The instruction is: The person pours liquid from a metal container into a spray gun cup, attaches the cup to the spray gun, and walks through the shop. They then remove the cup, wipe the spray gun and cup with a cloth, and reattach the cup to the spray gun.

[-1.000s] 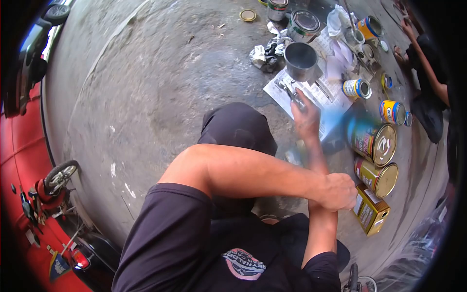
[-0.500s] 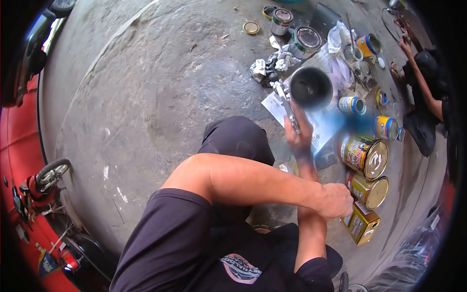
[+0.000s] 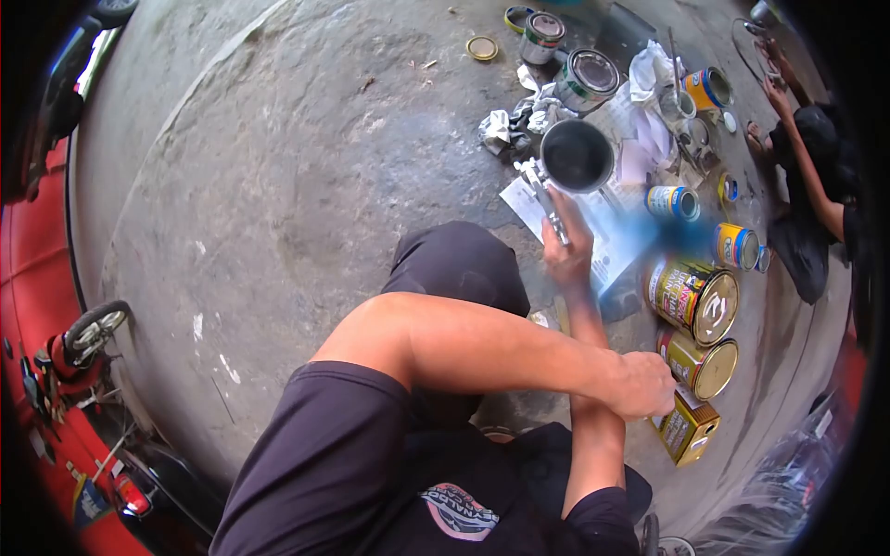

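Observation:
My right hand [image 3: 568, 243] is closed around the handle of a metallic spray gun [image 3: 545, 199]. A round, open-topped cup [image 3: 577, 156], dark inside, sits right against the gun's head. Both are over white printed paper [image 3: 616, 243] on the floor. My left arm crosses over my right forearm. My left hand [image 3: 642, 385] is curled shut with its fingertips turned down and hidden, so I cannot tell what is in it. It overlaps the top of a small yellow rectangular tin [image 3: 688, 432]. Beside it lie a gold tin [image 3: 697, 363] and a larger labelled paint can [image 3: 691, 298].
Small blue-and-yellow cans [image 3: 735, 245] lie at the right. Paint cans [image 3: 588, 79], crumpled rags [image 3: 505, 132] and a loose lid [image 3: 482, 48] are farther off. Another person [image 3: 816, 167] crouches at the right edge. A motorcycle wheel [image 3: 96, 326] shows at the left.
The cup has shifted slightly left and away from me and looks smaller, tilting with the spray gun. My left hand has barely moved.

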Demonstrator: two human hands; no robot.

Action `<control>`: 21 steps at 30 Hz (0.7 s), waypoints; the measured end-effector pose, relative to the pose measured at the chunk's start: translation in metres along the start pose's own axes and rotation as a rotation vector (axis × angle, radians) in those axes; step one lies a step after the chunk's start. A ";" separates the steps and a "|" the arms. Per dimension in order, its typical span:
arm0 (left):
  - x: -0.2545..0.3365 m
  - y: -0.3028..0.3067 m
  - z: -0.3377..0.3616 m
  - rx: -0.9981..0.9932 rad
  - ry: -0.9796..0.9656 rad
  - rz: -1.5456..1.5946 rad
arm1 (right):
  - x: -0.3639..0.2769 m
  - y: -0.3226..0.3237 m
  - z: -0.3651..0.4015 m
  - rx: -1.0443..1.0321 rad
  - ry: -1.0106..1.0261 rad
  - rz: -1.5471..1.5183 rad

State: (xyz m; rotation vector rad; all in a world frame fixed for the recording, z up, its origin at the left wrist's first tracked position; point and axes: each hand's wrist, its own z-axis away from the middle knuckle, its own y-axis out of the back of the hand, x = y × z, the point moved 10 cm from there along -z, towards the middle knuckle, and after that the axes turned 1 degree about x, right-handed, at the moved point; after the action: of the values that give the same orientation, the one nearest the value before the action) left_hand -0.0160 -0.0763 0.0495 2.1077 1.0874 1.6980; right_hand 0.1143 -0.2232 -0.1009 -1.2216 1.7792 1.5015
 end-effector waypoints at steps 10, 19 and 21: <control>-0.001 0.004 0.001 0.033 -0.035 0.000 | 0.011 -0.015 -0.006 0.056 -0.199 -0.160; 0.001 0.008 -0.003 0.045 -0.079 -0.006 | 0.014 -0.016 -0.015 0.004 -0.143 -0.030; 0.001 0.009 -0.004 0.078 -0.082 -0.022 | 0.026 -0.019 -0.015 -0.095 -0.318 -0.029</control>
State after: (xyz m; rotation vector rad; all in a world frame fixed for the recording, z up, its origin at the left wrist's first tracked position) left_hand -0.0158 -0.0827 0.0566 2.1834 1.1649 1.5685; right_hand 0.1210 -0.2451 -0.1285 -0.9816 1.4914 1.6736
